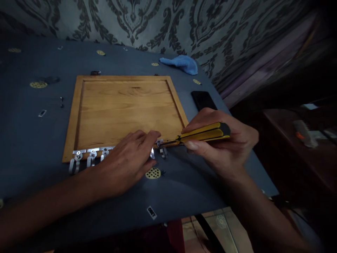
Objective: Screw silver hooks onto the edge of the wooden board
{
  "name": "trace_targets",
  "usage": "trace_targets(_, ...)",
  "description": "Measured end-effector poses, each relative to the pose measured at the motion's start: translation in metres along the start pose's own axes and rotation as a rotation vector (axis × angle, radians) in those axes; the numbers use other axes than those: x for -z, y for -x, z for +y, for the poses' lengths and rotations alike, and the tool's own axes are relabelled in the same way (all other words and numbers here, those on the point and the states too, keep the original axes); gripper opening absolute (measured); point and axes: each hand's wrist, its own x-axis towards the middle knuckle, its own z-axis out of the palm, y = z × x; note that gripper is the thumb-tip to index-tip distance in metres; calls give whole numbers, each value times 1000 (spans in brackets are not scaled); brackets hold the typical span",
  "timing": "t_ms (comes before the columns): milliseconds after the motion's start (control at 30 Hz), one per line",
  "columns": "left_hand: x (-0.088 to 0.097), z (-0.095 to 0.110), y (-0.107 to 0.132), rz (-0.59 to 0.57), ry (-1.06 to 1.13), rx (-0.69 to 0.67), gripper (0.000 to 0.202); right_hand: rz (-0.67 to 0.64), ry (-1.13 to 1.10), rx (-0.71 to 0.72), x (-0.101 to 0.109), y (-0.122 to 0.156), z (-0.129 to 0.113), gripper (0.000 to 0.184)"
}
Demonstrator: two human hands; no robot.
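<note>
A framed wooden panel [126, 109] lies flat on the table. Along its near edge runs a metal hook rail [92, 151] with several hooks and screws. My left hand [129, 158] lies over the middle of this rail, fingers curled over it and thumb below, hiding part of it. In my right hand [223, 140] is a yellow and black screwdriver [204, 133], held almost level and pointing left. Its tip meets the rail's right end, near the last hook [163, 151]. Whether the tip sits in a screw is too small to tell.
A blue cloth [181, 64] lies at the back right, and a black phone [203, 99] is beside the panel. Small metal pieces [61, 102] lie to the left. Patterned wallpaper [147, 24] rises behind the table [31, 130]. Dark furniture [295, 140] stands at right.
</note>
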Motion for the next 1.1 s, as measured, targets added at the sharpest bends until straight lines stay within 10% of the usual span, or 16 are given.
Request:
trace_targets(167, 0, -1, -1, -3, -1, 6, 41, 80, -11, -15, -7, 2, -3, 21)
trace_targets(567, -2, -5, 1, 33, -10, -29, 48, -181, -309, -255, 9, -4, -8, 19)
trace_targets(1100, -6, -8, 2, 57, 29, -27, 47, -90, -235, -258, 3, -3, -8, 15)
